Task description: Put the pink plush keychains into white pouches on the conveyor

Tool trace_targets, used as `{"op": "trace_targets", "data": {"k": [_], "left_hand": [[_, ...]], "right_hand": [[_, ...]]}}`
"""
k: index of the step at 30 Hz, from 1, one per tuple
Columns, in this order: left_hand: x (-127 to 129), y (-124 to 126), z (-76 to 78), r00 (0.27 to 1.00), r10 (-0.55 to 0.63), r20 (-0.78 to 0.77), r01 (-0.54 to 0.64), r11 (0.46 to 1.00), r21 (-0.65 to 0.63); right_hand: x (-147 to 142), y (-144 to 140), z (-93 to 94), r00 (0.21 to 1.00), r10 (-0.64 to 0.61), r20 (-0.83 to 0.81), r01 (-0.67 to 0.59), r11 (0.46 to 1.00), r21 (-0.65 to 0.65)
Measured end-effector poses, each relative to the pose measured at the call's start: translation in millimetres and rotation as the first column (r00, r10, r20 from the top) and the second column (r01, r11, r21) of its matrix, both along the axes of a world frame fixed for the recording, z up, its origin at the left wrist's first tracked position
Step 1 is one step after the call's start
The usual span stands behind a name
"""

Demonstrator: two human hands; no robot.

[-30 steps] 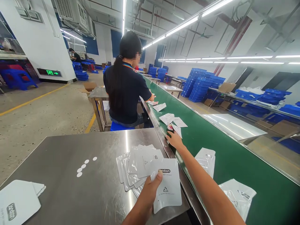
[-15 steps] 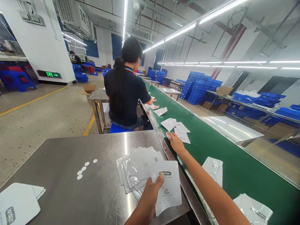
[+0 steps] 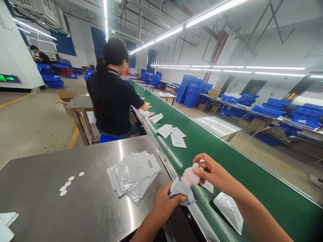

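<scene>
My left hand (image 3: 165, 201) is closed on a white pouch (image 3: 180, 189), its thumb pressing the printed front so that the pouch bulges and bends. Between the thumb and fingers of my right hand (image 3: 213, 171) is a flat pale-pink piece with rounded lobes (image 3: 190, 176). Its lower end meets the pouch mouth; how far in it reaches I cannot tell. Both hands are over the near edge of the green conveyor belt (image 3: 242, 174). Left of them, a fanned pile of white printed pouches (image 3: 141, 168) lies on the metal table (image 3: 93, 208).
Small white round discs (image 3: 68, 184) lie on the table, with more white pouches (image 3: 7, 223) at its left corner. Several pouches (image 3: 178, 141) rest along the belt, one (image 3: 229, 208) beside my right forearm. A co-worker (image 3: 111, 90) sits ahead, hands at the belt.
The pouch has moved off the pile to the belt edge and is now bent. My right hand has drawn back from farther up the belt, bringing the pink piece. The view has swung right.
</scene>
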State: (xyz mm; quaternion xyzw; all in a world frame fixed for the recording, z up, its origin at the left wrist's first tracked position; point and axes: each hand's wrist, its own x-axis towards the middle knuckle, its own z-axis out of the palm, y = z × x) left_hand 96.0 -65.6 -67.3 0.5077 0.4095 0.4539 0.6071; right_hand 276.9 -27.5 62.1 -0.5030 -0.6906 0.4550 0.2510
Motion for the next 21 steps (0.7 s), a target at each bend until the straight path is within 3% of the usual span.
{"op": "trace_targets", "data": {"k": [3,6,16,21], "left_hand": [[8.9,-6.6,1.3,0.996,-0.035,-0.076,0.037,0.999,0.027],[17.3,-11.6,1.8,0.992,-0.073,-0.106,0.075,0.997,0.02],[21.5,-17.5,-2.3,0.99,-0.072,-0.118,0.07,0.997,-0.017],[20.3,-20.4,-2.3,0.986,-0.08,-0.144,0.075,0.996,-0.043]], "right_hand": [[6.6,-15.8,6.4,0.984,0.001,0.181,-0.006,1.0,0.027],[10.7,-25.7,9.6,0.965,-0.007,0.261,-0.016,0.996,0.086],[30.6,-41.1,-6.6,0.996,0.033,0.079,-0.025,0.995,-0.1],[32.4,-42.9,-13.7,1.0,-0.001,0.012,0.002,0.996,-0.087]]}}
